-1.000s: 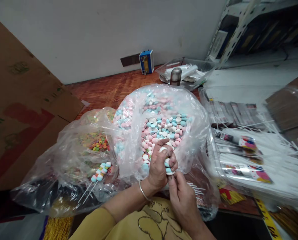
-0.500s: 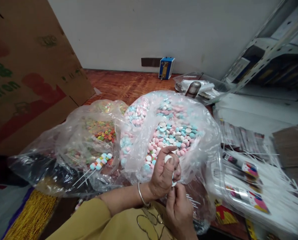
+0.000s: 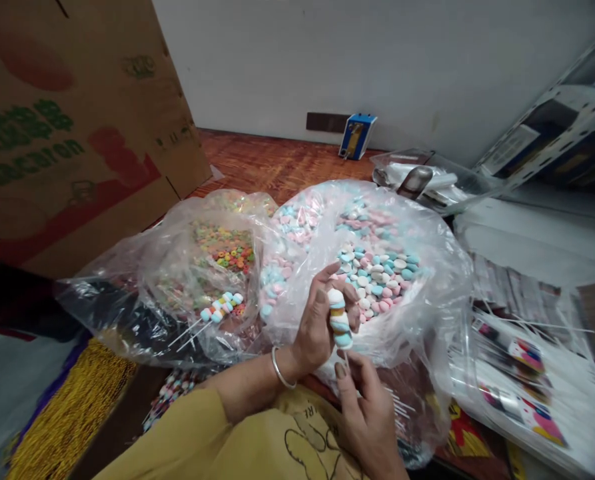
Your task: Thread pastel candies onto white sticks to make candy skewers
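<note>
A candy skewer (image 3: 340,323) stands nearly upright in front of me, with white, blue and orange-yellow sweets stacked on a thin stick. My left hand (image 3: 318,328), with a silver bangle at the wrist, is closed around the stacked sweets, thumb on the left and fingers behind. Just below, my right hand (image 3: 370,407) pinches the stick between thumb and fingers. Behind the hands lies a clear bag of pink, white and blue button-shaped candies (image 3: 377,277). Two finished candy skewers (image 3: 222,308) rest on a bag of small ring-shaped candies (image 3: 234,259) at the left.
A cardboard box (image 3: 77,147) stands at the left. Toward the wall are a blue device (image 3: 358,137) and a clear tray (image 3: 464,193) with a metal scoop handle. White sticks and printed packaging (image 3: 522,387) fill the right side. Yellow fringe (image 3: 77,407) hangs at lower left.
My left hand has turned and loosened, so the stacked sweets now show along their length. My right hand has moved slightly lower on the stick. The view has shifted left.
</note>
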The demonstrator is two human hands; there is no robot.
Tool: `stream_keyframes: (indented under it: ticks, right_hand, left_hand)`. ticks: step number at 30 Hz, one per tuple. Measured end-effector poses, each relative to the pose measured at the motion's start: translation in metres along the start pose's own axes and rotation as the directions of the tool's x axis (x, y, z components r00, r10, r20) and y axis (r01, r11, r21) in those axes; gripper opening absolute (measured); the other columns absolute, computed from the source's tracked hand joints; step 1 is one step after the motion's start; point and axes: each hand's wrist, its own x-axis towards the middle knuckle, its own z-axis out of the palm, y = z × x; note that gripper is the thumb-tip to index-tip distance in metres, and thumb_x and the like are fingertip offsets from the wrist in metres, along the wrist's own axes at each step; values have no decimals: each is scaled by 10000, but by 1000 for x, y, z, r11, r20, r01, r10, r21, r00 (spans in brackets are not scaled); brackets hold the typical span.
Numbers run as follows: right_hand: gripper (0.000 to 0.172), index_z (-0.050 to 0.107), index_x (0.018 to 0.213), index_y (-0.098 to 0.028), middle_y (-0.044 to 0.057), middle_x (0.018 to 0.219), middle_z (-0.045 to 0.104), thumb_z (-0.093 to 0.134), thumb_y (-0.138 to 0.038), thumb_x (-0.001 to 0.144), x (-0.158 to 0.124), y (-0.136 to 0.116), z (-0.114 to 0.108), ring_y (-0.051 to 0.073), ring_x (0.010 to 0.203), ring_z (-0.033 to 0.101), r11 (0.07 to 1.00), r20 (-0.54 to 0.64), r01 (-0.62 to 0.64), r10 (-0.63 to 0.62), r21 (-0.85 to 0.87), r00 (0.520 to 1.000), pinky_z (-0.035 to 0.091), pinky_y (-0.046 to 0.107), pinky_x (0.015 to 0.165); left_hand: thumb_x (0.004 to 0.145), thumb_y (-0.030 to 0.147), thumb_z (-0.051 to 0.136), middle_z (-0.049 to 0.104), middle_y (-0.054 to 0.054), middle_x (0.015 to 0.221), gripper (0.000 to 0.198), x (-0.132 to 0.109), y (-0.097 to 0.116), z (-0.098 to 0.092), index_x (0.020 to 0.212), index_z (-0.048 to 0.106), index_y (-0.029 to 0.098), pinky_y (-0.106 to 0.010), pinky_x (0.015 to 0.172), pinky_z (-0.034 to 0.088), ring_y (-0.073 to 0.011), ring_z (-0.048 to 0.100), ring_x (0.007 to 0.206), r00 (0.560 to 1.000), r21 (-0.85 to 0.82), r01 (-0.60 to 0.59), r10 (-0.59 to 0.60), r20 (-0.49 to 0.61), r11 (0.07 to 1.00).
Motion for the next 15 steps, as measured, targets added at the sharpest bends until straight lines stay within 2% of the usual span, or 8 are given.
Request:
stream_keyframes:
  ticks: [2, 5, 8, 10, 12, 15]
  right_hand:
    - [291, 649, 1027, -198, -15, 682, 620, 491, -442, 1039, -2, -1, 4, 150, 573, 577, 996, 7, -45, 44, 71, 999, 454, 228, 533]
    - [339, 662, 992, -199, -45, 615, 504, 488, -487, 1036, -5, -1, 11, 129, 526, 482, 974, 5, -111, 112, 196, 994, 394, 218, 483]
    - [344, 652, 999, -198, -55, 610, 479, 500, -505, 1030, -7, 1, 17, 118, 506, 436, 944, 58, -166, 156, 286, 986, 373, 216, 467]
    - [326, 649, 972, -202, -42, 641, 520, 513, -493, 1027, -8, 1, 18, 121, 531, 462, 944, 79, -169, 153, 283, 985, 392, 217, 487]
    - [292, 649, 951, -207, -24, 690, 578, 518, -456, 1030, -11, 1, 18, 130, 574, 512, 961, 80, -132, 116, 244, 990, 428, 219, 529]
    - [243, 653, 968, -211, -7, 752, 647, 494, -380, 1042, -13, -3, 19, 145, 645, 601, 982, 58, -40, 30, 182, 998, 487, 219, 608]
  left_hand:
    - [929, 613, 601, 680, -69, 1090, 551, 3, 12, -3, 1355, 561, 266, -298, 703, 549, -144, 665, 748, 999, -46, 30, -31, -16, 998]
    - [939, 557, 594, 657, -118, 1321, 514, 3, 24, -7, 1344, 589, 239, -373, 865, 561, -213, 712, 957, 987, -110, 157, -158, -6, 981]
    - [932, 556, 610, 685, -144, 1261, 489, 0, 27, -12, 1222, 655, 165, -384, 892, 553, -229, 711, 972, 972, -94, 232, -235, -11, 968]
    - [896, 568, 667, 715, -119, 1085, 491, -2, 26, -15, 1147, 667, 146, -371, 830, 565, -211, 712, 867, 969, -55, 243, -244, -22, 969]
    - [871, 560, 711, 680, -53, 906, 457, -5, 23, -17, 1078, 656, 156, -313, 702, 564, -161, 680, 725, 970, -33, 239, -240, -33, 970]
    - [895, 542, 694, 553, 30, 748, 378, -9, 18, -17, 978, 598, 186, -187, 467, 439, -78, 552, 533, 972, -32, 230, -231, -47, 973]
